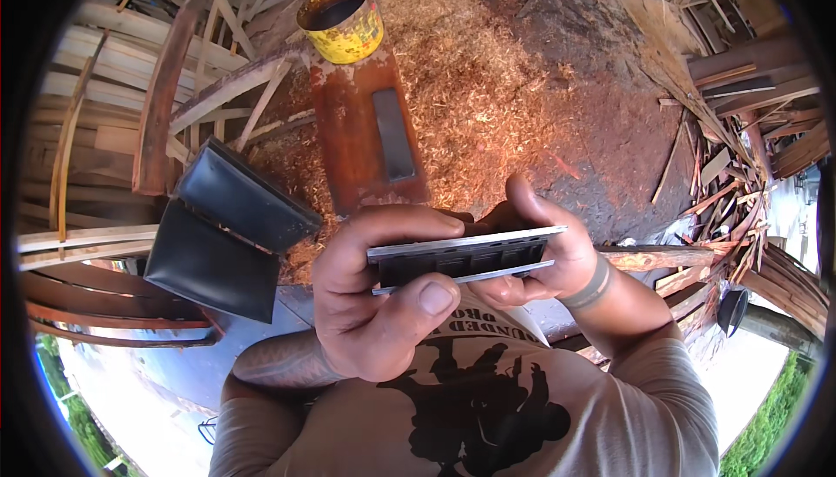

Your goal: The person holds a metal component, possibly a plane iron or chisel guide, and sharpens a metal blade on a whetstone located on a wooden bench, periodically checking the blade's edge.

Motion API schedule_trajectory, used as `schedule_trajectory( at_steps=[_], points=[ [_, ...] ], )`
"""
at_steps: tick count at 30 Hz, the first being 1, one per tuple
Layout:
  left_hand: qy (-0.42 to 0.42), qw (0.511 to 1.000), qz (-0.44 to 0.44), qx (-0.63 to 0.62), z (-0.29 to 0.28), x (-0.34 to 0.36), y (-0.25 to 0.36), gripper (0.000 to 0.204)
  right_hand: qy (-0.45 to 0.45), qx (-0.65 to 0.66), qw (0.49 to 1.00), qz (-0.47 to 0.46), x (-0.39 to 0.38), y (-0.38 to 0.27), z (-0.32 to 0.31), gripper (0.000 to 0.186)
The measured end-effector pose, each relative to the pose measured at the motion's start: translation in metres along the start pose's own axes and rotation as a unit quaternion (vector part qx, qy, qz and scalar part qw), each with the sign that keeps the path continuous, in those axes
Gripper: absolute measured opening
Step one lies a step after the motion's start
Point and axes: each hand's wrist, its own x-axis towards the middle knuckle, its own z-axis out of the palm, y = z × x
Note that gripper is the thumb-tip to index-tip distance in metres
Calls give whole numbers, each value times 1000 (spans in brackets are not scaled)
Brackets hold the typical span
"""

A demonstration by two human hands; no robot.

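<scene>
In front of my chest I hold a long black bar with two silver metal edges (461,258), with a row of recesses along its dark middle. My left hand (370,294) is closed on its left end, thumb along the lower edge and fingers over the top. At the right end, my right hand (557,255) has its fingers curled under and behind the bar, thumb raised behind it. Beyond my hands a dark grey rectangular stone (394,134) lies on a reddish-brown board (347,124). A paint-stained yellow bucket (347,40) with dark contents stands at the board's far end.
Two black padded cushions (228,242) lean at my left. Wooden strips and planks (104,120) are stacked behind them. Wood shavings (470,85) cover the brown ground ahead. Broken scrap wood (731,181) is heaped at the right.
</scene>
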Motion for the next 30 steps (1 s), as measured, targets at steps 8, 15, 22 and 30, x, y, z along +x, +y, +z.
schedule_trajectory(
  at_steps=[8,15,22,30],
  points=[
    [-31,999,20,39,-2,-4,-2,43,-76,25,997,-24,4,10,-14,83],
    [-60,997,43,29,-4,-2,-7,45,-69,24,997,-23,6,14,-18,90],
    [-48,998,38,32,2,-1,-6,47,-10,7,1000,15,5,10,-13,106],
    [-104,992,2,67,-6,-2,-1,59,-128,36,990,-53,10,19,-23,106]
  ],
)
